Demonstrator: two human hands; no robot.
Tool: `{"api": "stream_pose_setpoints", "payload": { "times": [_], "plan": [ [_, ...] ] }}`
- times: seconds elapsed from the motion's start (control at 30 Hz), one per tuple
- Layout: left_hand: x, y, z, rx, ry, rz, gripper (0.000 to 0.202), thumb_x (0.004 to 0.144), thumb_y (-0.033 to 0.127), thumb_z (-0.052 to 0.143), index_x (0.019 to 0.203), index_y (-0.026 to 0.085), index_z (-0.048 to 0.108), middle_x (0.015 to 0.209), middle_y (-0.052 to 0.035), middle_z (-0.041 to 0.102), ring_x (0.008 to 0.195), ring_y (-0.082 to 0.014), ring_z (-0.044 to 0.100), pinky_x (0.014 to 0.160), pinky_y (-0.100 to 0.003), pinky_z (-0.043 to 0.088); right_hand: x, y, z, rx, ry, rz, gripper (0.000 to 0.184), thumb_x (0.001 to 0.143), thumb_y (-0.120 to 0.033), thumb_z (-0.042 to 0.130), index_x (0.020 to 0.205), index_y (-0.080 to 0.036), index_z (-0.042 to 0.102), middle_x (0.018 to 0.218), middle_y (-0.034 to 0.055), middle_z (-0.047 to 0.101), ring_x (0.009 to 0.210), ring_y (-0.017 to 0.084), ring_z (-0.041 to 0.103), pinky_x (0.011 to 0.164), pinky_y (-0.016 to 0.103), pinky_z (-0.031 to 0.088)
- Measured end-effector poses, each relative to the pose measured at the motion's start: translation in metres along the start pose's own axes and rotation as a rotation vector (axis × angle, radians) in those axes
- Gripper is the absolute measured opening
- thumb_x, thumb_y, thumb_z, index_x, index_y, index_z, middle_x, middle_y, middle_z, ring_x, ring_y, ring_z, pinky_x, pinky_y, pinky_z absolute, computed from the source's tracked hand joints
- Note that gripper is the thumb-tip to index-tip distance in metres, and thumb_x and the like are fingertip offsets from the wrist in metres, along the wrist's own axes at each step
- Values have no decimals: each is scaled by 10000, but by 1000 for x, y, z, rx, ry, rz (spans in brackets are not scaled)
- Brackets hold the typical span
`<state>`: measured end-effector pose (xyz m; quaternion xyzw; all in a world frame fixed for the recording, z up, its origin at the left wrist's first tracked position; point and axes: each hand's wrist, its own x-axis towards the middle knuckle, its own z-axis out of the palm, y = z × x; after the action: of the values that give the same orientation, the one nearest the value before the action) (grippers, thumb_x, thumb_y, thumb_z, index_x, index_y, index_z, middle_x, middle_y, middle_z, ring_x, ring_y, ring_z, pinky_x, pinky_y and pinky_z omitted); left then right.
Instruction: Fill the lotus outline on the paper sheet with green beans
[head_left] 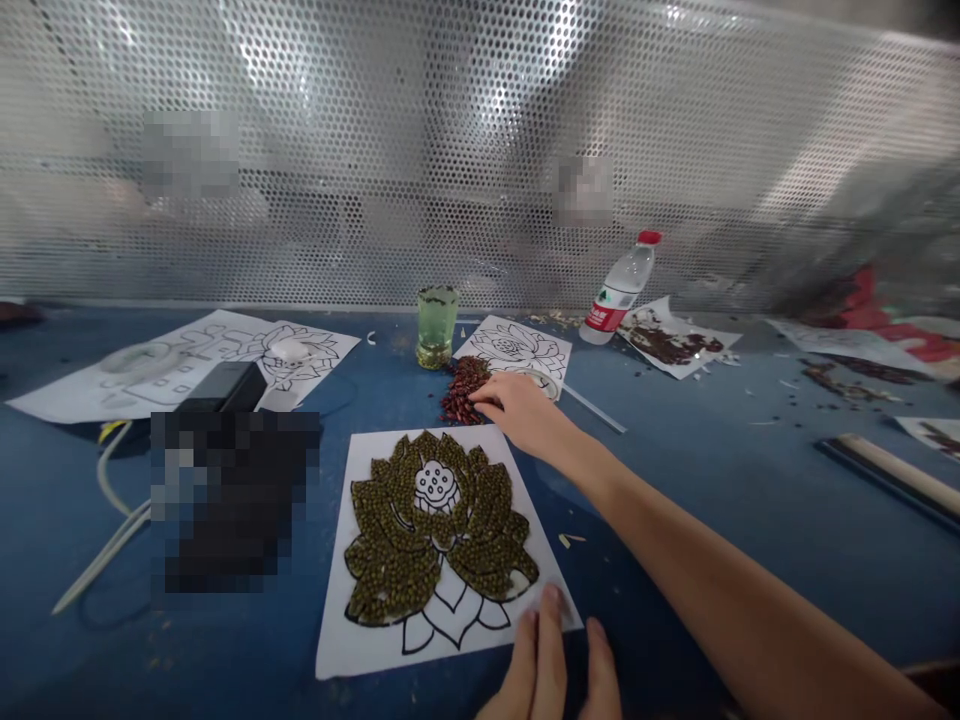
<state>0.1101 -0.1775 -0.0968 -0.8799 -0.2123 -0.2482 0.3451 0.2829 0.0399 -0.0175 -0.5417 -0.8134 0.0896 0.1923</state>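
Observation:
My right hand (517,405) reaches over the table to a small heap of dark red beans (465,385), with thumb and fingertips drawn together at its edge. Whatever lies between those fingertips is too small to make out. My left hand (551,660) lies with fingers stretched and apart at the lower right corner of a white sheet (337,640). On that sheet is a lotus outline whose petals are mostly covered with green mung beans (405,560). Its centre pod (436,485) and several bottom petals are bare paper. A pale spot shows on the lower right petal.
Behind the heap stand a green cup (436,325) and another lotus sheet (517,340), with a tape roll (551,383) partly behind my hand. A tilted water bottle (622,290) is farther right. At left are drawings (217,340), a black box (225,385) and cables (112,560). Perforated metal (420,150) closes the back.

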Motion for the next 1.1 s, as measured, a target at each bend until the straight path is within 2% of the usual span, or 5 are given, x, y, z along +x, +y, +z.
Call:
{"api": "stream_pose_setpoints", "payload": {
  "times": [0.17,0.53,0.93,1.03,1.1],
  "plan": [
    [2,-2,3,93,-12,54,456,1137,464,456,1478,232,650,1597,-99,569,1232,-228,706,1056,-337,546,4,1,6,-14,1,-27,274,1028,-162,608,1063,-221,874,1091,130,783,1043,284,683,951,456,503],
    [-5,3,8,73,-2,76,491,1127,496,457,1481,211,644,1565,-124,602,1181,-270,748,1006,-367,595,3,4,10,-17,42,10,186,1028,-164,587,966,-208,757,1019,127,729,1032,285,649,905,415,480],
    [3,-20,-6,168,-15,183,409,1149,379,435,1467,246,655,1574,-98,594,1239,-218,725,1026,-326,585,2,2,-6,68,24,113,236,1027,-275,610,840,-210,738,980,150,725,933,286,643,796,408,455],
    [7,-24,-8,113,19,170,364,1138,361,480,1386,224,708,1513,-63,653,1173,-190,751,995,-298,593,-6,1,-18,138,-52,85,233,1043,-327,584,970,-204,767,1005,125,748,882,247,645,761,381,449],
    [9,-26,-10,43,37,149,378,1138,363,481,1454,259,660,1456,-33,696,1133,-196,767,968,-314,602,-13,-1,-28,206,-179,18,218,1018,-380,639,1002,-225,792,974,78,772,839,213,657,746,352,463]
  ]
}}
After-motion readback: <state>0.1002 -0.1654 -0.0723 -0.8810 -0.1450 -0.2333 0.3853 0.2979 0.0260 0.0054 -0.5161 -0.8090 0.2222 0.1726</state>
